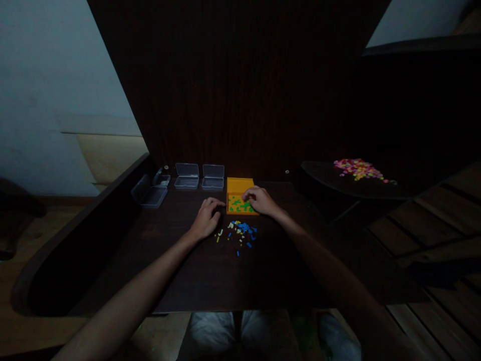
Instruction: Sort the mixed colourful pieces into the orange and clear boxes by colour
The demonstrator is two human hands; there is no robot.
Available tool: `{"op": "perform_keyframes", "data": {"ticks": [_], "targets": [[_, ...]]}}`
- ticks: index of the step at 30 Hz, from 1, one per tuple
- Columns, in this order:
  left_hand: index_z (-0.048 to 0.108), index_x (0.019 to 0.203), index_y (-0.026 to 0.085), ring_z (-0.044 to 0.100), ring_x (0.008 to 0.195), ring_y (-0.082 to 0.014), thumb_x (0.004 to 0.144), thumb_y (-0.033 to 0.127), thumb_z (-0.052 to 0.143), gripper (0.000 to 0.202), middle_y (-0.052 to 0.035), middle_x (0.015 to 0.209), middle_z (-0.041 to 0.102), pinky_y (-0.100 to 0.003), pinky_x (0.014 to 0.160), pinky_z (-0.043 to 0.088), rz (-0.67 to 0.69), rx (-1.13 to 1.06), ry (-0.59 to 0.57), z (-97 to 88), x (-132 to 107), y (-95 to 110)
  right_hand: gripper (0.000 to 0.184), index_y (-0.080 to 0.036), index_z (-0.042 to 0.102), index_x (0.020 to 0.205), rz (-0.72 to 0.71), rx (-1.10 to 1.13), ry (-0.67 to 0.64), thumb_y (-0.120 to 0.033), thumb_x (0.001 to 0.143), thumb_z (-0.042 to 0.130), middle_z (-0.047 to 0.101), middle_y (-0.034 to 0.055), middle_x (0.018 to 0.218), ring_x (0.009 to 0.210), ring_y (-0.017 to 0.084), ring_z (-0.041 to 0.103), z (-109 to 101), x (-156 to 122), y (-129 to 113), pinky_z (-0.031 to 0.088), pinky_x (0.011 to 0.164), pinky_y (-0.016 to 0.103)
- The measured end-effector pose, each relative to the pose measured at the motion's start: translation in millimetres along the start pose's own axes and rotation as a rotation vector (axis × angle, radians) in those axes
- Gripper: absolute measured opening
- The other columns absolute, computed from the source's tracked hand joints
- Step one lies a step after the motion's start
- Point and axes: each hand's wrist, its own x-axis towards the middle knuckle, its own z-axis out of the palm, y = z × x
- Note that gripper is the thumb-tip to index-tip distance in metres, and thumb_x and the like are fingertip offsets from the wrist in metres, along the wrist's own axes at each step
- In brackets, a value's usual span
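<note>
An orange box with its lid raised stands on the dark table, and several small green pieces lie inside it. Over the right part of the box is my right hand, fingers curled down and together; whatever they pinch is hidden. My left hand rests on the table to the left of the box, fingers stretched toward its side edge, with nothing seen in them. In front of the box lies a loose pile of small blue, white and yellow building bricks.
Several clear plastic cases with raised lids, among them one case and another case, stand left of the box. A heap of pink, yellow and orange small pieces lies on a side shelf at right. A dark upright panel rises behind.
</note>
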Motion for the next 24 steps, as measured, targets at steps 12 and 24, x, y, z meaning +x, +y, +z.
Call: {"op": "perform_keyframes", "data": {"ticks": [12, 24], "targets": [[0.063, 0.107, 0.016, 0.052, 0.108, -0.0244, 0.084, 0.010, 0.045, 0.030, -0.0102, 0.112, 0.057, -0.044, 0.100, 0.044, 0.223, 0.137, -0.044, 5.1, -3.7, 9.8, 0.028, -0.017, 0.067, 0.096, -0.170, -0.170, 0.105, -0.009, 0.071, 0.055, 0.070, 0.0085, 0.091, 0.088, 0.025, 0.059, 2.1, -66.8, -6.7, 0.044, 0.082, 0.040], [0.065, 0.105, 0.017, 0.052, 0.107, -0.0245, 0.083, 0.009, 0.048, 0.028, -0.0098, 0.111, 0.057, -0.042, 0.095, 0.047, 0.234, 0.160, -0.057, 5.1, -3.8, 11.9, 0.040, -0.014, 0.059, 0.119, -0.169, -0.258, 0.073, -0.016, 0.079, 0.054, 0.068, 0.0142, 0.111, 0.101, 0.028, 0.058, 18.1, -58.8, -8.1, 0.044, 0.092, 0.044]]}}
